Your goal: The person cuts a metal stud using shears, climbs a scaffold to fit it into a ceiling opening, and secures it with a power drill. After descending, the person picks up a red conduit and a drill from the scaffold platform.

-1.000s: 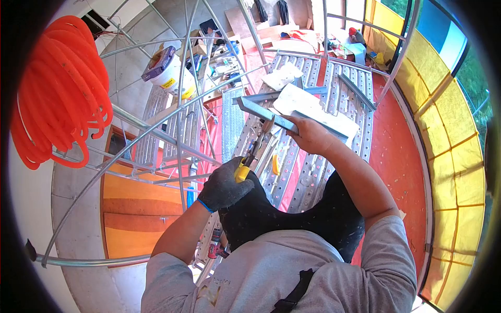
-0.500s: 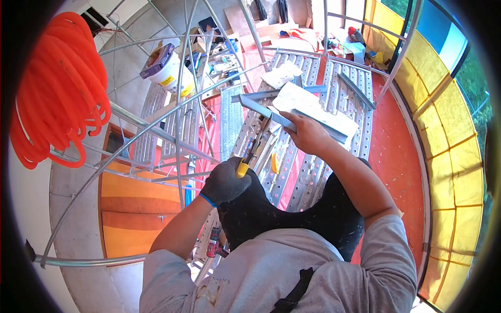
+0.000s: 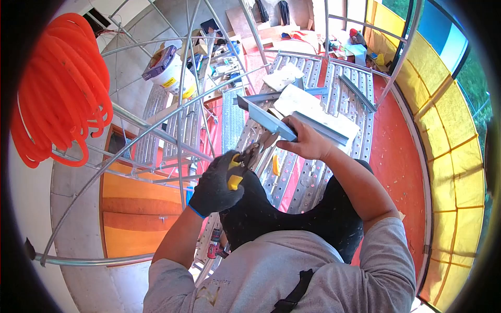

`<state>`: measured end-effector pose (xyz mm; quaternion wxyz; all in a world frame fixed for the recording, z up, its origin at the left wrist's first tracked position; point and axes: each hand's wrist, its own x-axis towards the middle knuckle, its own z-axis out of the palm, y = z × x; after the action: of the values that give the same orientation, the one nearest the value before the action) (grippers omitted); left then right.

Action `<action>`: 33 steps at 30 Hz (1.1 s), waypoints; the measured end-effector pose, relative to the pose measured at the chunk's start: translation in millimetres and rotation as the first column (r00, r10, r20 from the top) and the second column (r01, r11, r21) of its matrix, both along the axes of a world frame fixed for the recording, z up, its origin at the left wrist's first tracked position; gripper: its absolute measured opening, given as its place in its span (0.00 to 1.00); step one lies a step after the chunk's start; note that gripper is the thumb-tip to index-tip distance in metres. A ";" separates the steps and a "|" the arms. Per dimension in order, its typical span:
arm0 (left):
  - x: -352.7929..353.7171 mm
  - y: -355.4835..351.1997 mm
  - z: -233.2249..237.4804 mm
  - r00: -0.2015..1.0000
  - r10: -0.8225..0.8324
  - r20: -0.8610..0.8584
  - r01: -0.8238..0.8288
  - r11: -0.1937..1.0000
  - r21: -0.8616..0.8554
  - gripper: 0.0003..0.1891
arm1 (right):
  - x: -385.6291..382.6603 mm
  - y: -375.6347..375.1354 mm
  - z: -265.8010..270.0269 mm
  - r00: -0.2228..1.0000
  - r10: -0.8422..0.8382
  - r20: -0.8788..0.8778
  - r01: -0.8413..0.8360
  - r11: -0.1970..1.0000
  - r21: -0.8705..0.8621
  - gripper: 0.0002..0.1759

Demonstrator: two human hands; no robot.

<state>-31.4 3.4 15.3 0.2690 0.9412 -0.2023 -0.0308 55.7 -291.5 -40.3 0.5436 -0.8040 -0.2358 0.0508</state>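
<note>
In a dark glove, my left hand (image 3: 215, 189) is closed around the yellow-handled tin snips (image 3: 253, 156). Their blades point up and to the right, meeting the near edge of a short grey metal profile (image 3: 265, 119). My bare right hand (image 3: 309, 140) grips that profile at its right end, thumb below and fingers over the top. Whether the blades have metal between them is too small to tell. Below both hands is the perforated metal scaffold deck (image 3: 305, 182), with a yellow-handled tool (image 3: 275, 164) lying on it between my knees.
More metal profiles (image 3: 357, 93) and white sheets (image 3: 297, 99) lie on the deck ahead. Scaffold tubes (image 3: 156, 134) cross at left, near a white bucket (image 3: 177, 78) and a hanging orange hose coil (image 3: 62, 88). A drill (image 3: 214, 244) sits low left. Another person (image 3: 357, 37) is far off.
The snips' handles have spread apart in my left hand, which has shifted slightly left and up. The profile has turned in my right hand, showing more of its channel side.
</note>
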 end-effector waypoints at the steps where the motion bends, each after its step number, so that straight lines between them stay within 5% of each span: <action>1: -2.3 1.2 3.7 0.999 -0.002 -0.050 0.003 1.000 0.009 0.44 | 1.3 0.3 -2.7 0.999 0.005 0.036 -0.005 1.000 0.003 0.31; 2: -3.3 1.5 5.7 0.995 -0.004 -0.102 0.006 1.000 0.019 0.44 | 2.9 1.2 -8.3 0.998 0.008 0.070 -0.009 1.000 0.006 0.31; 5: -3.9 -0.7 3.9 0.962 -0.084 0.260 0.037 0.983 0.179 0.45 | 4.3 -0.5 -11.8 0.990 0.082 0.112 -0.089 0.994 0.059 0.30; 8: -8.0 -1.6 6.8 0.999 -0.045 0.020 0.046 0.999 -0.014 0.45 | 6.6 5.1 -19.6 0.988 0.075 0.135 -0.088 0.992 0.094 0.29; 11: -8.1 -4.5 -12.4 0.965 -0.061 0.255 0.065 0.998 -0.007 0.36 | -1.3 10.4 -10.4 0.989 -0.034 0.145 0.024 0.997 0.072 0.27; 15: -10.8 -1.5 -12.0 0.999 0.046 0.029 -0.045 0.999 -0.018 0.21 | -0.6 15.6 -13.0 0.966 -0.177 0.190 0.171 0.984 0.048 0.26; 17: -13.0 -9.6 3.6 0.990 0.107 -0.091 -0.109 0.994 -0.014 0.17 | -0.3 11.5 -10.9 0.984 -0.114 0.133 0.112 0.993 0.024 0.28; 20: -2.9 -3.0 13.2 0.997 0.063 -0.039 -0.059 0.994 0.093 0.22 | -0.3 0.1 0.3 0.993 0.041 0.112 -0.046 0.998 0.045 0.29; 23: 10.3 5.2 23.2 0.990 -0.074 -0.121 0.075 0.997 0.005 0.20 | 1.9 1.4 -9.6 0.985 0.141 0.098 -0.152 0.981 0.123 0.29; 24: 8.2 -1.0 25.5 0.999 -0.035 -0.001 0.035 0.995 0.090 0.21 | 3.3 2.7 -10.2 0.983 0.158 0.095 -0.171 0.973 0.155 0.29; 27: 15.9 4.6 18.6 0.996 -0.003 -0.084 0.005 1.000 0.030 0.19 | 2.6 -3.3 -10.1 1.000 0.018 -0.026 -0.010 0.962 0.274 0.28; 28: 17.3 5.9 14.0 0.999 0.034 -0.041 -0.031 0.997 0.066 0.17 | 13.5 -5.9 -14.8 0.993 0.061 -0.103 -0.008 0.892 0.451 0.27; 30: 17.8 8.5 6.4 0.992 0.114 0.056 -0.120 0.985 0.127 0.13 | 9.9 -14.6 3.8 0.963 -0.260 -0.065 0.267 0.917 0.296 0.25; 31: 20.8 9.0 7.4 0.976 0.168 -0.137 -0.185 0.974 -0.127 0.11 | 5.3 -16.8 17.4 0.912 -0.410 0.008 0.404 0.901 0.160 0.24; 33: 31.7 9.3 10.9 0.851 0.107 -0.514 -0.411 0.743 -0.527 0.07 | 11.4 -21.6 8.3 0.897 -0.328 0.296 0.363 0.929 -0.070 0.25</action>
<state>0.3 12.7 26.2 0.6036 0.7846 0.0041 -0.1413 67.2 -313.1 -32.1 0.4542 -0.8642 -0.1596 -0.1461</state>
